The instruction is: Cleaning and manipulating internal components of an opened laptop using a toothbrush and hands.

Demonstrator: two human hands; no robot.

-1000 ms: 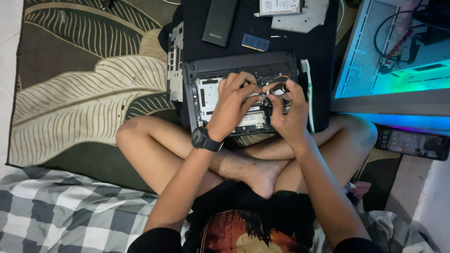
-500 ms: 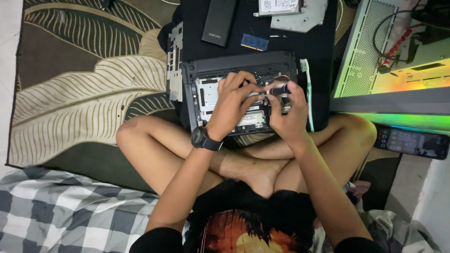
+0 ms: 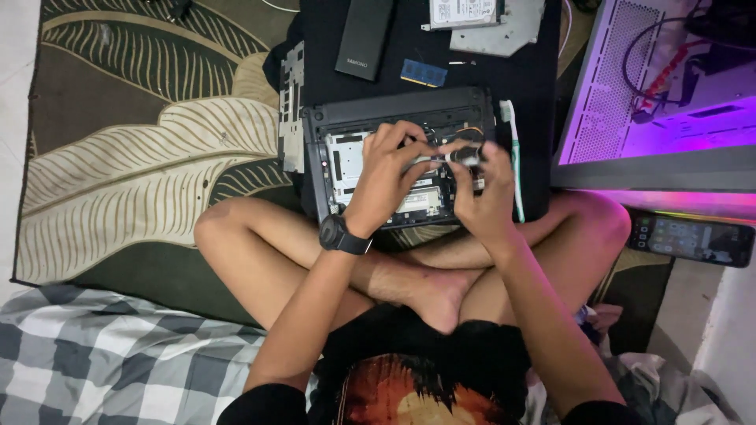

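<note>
An opened black laptop chassis (image 3: pixel 339 130) lies upside down on a black mat in front of my crossed legs, its metal inner parts exposed. My left hand (image 3: pixel 386 169), with a black watch on the wrist, rests over the middle of the chassis, fingers bent down onto the inner parts. Whether they pinch anything is hidden. My right hand (image 3: pixel 487 197) is over the chassis's right side, closed around a small grey-black tool (image 3: pixel 465 155) whose end points toward my left fingertips.
On the mat behind the laptop lie a black slab-shaped device (image 3: pixel 365 35), a blue memory module (image 3: pixel 424 72), a hard drive (image 3: pixel 463 11) and a metal bracket (image 3: pixel 293 106). A white-green toothbrush (image 3: pixel 513 157) lies right of the chassis. A purple-lit computer case (image 3: pixel 654 118) and a phone (image 3: pixel 693 238) are at right.
The light from the computer case went from cyan through green-yellow to purple. Both hands stayed over the laptop with only small finger movements.
</note>
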